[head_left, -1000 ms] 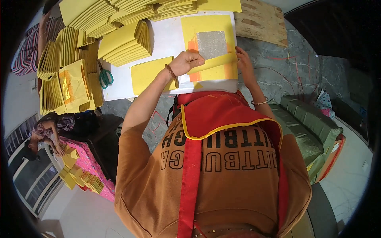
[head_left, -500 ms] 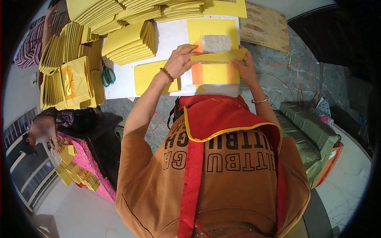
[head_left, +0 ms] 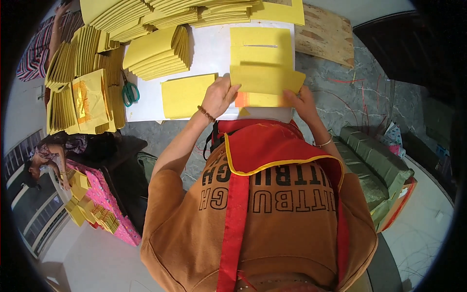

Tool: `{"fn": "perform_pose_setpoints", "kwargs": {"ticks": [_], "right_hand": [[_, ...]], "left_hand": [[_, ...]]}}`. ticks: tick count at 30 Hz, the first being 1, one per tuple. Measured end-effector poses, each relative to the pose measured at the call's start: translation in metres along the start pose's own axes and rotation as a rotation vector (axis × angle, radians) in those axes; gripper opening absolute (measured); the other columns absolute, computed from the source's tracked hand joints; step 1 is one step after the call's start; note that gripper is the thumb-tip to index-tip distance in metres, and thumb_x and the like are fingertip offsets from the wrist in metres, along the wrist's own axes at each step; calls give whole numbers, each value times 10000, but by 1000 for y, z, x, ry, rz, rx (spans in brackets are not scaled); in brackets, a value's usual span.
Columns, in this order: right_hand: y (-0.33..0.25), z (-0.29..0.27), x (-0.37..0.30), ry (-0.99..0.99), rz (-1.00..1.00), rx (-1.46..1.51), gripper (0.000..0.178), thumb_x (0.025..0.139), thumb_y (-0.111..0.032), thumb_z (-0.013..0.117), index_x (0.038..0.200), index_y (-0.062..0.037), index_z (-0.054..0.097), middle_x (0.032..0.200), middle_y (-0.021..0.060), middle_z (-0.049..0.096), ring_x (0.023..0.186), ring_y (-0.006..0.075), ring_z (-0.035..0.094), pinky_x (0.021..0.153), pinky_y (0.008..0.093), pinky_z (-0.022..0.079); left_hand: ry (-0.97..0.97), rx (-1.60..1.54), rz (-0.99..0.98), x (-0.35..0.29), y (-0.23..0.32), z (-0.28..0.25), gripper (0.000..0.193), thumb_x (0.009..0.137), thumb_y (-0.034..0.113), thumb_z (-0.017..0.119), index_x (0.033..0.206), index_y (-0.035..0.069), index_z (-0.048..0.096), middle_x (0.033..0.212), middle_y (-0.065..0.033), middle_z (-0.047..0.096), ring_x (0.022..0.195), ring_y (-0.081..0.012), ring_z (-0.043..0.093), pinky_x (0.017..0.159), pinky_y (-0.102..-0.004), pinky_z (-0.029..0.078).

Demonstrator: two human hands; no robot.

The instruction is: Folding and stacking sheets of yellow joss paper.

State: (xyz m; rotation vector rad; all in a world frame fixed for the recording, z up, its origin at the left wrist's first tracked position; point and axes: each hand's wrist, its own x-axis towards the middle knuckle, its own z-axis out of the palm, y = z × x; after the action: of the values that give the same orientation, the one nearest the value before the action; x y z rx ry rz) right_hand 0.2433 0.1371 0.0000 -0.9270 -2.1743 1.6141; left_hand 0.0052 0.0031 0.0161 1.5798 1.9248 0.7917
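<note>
Both hands folded a yellow paper sheet on the white worktop.

The left hand (head_left: pixel 220 96) pinched the near left edge of the folded yellow sheet (head_left: pixel 265 79), fingers closed on it, while the right hand (head_left: pixel 301 100) gripped its near right corner, keeping the fold square. A loose yellow sheet (head_left: pixel 187 95) lay just left of the left hand; stacked sheets (head_left: pixel 158 51) and green scissors (head_left: pixel 129 92) sat farther left, within reach.
</note>
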Motion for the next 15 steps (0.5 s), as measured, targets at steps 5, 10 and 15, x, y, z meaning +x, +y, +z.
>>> {"fn": "perform_pose_setpoints", "kwargs": {"ticks": [5, 10, 15], "right_hand": [[1, 16, 20, 299, 109, 238, 298, 824, -140, 595, 1080, 4, 549, 896, 117, 652, 821, 140, 606, 706, 264, 463], [-14, 18, 26, 357, 190, 300, 395, 792, -88, 619, 1164, -21, 504, 947, 120, 646, 849, 146, 608, 740, 259, 461], [9, 23, 32, 385, 164, 160, 459, 781, -77, 620, 1222, -62, 495, 995, 130, 645, 888, 183, 618, 787, 278, 460]], "left_hand": [[168, -97, -249, 22, -7, 16, 326, 880, 294, 517, 737, 2, 503, 571, -189, 547, 551, -376, 551, 510, -441, 419], [121, -119, -358, 33, -8, 15, 324, 864, 287, 535, 727, -5, 503, 603, -197, 563, 572, -363, 564, 520, -430, 421], [172, -185, -389, 39, -17, 25, 311, 849, 273, 556, 735, -13, 510, 609, -201, 567, 568, -334, 573, 519, -407, 425]]}}
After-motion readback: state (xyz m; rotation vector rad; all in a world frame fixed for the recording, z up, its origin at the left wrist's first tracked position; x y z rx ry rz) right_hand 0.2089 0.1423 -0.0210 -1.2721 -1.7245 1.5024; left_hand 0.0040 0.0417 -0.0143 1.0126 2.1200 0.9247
